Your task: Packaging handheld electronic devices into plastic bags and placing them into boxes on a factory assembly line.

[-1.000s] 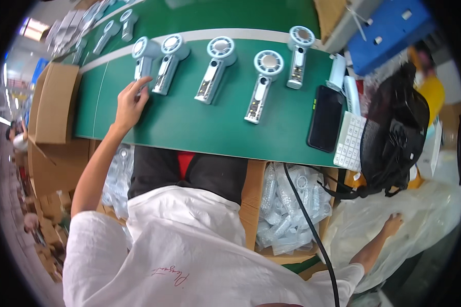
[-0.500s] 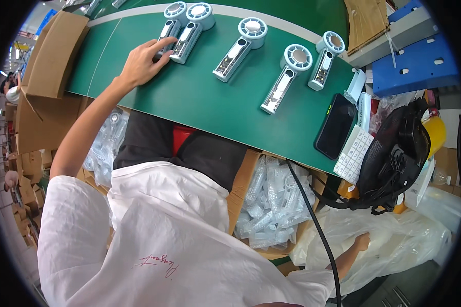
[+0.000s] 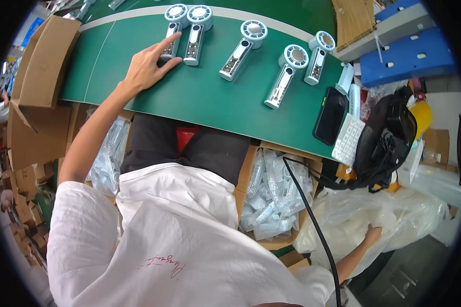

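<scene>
Several light-blue handheld fans with round heads and see-through handles lie spread on the green table. My left hand (image 3: 147,67) is over the table, open, with thumb and forefinger apart. Its forefinger reaches to the handle of the leftmost fan (image 3: 173,38); I cannot tell if it touches. Just right of it lies a second fan (image 3: 195,38), and farther right are a third fan (image 3: 235,57), a fourth fan (image 3: 280,88) and a fifth fan (image 3: 316,65). Low at the right, my right hand (image 3: 373,235) is closed on a clear plastic bag (image 3: 333,217); its fingertips are partly hidden.
A black phone (image 3: 328,120) and a white numbered grid box (image 3: 349,139) lie near the table's right end, beside a black bag (image 3: 384,133). Below are a carton of bubble-wrapped items (image 3: 276,189) and a black cable (image 3: 312,220). An open carton (image 3: 43,61) stands left.
My left hand has drawn back from the second fan, which now lies straighter, with its handle turned right. My right hand has moved slightly within the plastic bag. The whole view has shifted a little.
</scene>
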Available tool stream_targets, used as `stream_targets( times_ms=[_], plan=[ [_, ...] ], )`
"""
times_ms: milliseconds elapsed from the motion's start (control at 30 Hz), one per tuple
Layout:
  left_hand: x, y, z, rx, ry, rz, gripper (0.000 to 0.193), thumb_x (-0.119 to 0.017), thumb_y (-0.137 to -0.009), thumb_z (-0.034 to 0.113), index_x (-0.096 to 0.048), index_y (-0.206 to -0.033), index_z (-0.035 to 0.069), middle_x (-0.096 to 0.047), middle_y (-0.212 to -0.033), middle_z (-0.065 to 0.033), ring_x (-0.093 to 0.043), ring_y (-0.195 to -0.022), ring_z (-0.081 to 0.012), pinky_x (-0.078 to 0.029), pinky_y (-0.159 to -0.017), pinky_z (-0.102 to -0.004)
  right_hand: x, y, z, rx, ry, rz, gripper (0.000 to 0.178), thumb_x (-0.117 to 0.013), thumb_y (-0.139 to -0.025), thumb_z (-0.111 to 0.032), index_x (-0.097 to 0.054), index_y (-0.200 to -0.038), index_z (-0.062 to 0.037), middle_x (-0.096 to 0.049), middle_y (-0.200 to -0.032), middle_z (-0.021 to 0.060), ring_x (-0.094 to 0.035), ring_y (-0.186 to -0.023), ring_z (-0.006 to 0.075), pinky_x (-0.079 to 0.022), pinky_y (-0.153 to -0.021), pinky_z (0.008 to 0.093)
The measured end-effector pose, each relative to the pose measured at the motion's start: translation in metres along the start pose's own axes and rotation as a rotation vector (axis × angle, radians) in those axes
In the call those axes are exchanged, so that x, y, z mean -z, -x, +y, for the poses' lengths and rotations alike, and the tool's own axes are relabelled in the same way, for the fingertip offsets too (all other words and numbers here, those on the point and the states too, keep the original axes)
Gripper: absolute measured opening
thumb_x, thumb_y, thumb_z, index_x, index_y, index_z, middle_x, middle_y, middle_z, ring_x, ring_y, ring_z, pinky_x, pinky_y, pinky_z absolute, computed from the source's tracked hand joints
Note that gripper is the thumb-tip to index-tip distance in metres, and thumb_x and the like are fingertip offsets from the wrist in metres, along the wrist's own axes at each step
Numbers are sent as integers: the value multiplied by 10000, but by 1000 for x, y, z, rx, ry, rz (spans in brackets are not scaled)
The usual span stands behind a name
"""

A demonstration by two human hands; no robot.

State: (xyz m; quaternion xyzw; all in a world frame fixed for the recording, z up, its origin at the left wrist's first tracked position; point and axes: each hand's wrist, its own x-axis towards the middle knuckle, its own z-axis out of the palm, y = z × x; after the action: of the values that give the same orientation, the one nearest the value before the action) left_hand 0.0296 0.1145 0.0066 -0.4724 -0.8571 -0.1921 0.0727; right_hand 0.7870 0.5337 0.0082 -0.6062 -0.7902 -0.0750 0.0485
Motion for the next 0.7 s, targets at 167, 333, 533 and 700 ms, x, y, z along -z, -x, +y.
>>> stream_targets(
  times_ms=[167,333,533,700],
  plan=[
    [-6,22,-3,97,313,139,560,-642,-944,242,-436,-1451,123,-401,-647,23,-362,-563,-122,-340,-533,-271,55,85,-43,-148,-64,94,234,-680,-863,-245,-570,-900,-42,-551,-722,105,-540,-651,274,-477,-646,392],
    [14,40,-10,82,572,261,409,-520,-983,140,-476,-1382,63,-402,-737,29,-354,-652,-89,-341,-641,-218,144,189,-89,-388,-158,238,222,-715,-819,-187,-572,-860,-21,-528,-667,75,-471,-587,211,-445,-597,343],
    [13,29,56,-123,900,264,379,-514,-956,84,-481,-1332,48,-487,-846,-9,-422,-736,-112,-374,-710,-239,255,262,-145,-483,-471,465,254,-744,-820,-143,-647,-983,25,-591,-748,37,-506,-604,128,-427,-570,231],
    [28,21,128,-474,1051,151,382,-591,-808,5,-559,-1188,12,-541,-941,-76,-495,-815,-189,-434,-788,-303,363,286,-168,-514,-623,667,306,-735,-851,-110,-635,-1093,49,-652,-962,111,-589,-804,129,-463,-759,222]
  ],
)
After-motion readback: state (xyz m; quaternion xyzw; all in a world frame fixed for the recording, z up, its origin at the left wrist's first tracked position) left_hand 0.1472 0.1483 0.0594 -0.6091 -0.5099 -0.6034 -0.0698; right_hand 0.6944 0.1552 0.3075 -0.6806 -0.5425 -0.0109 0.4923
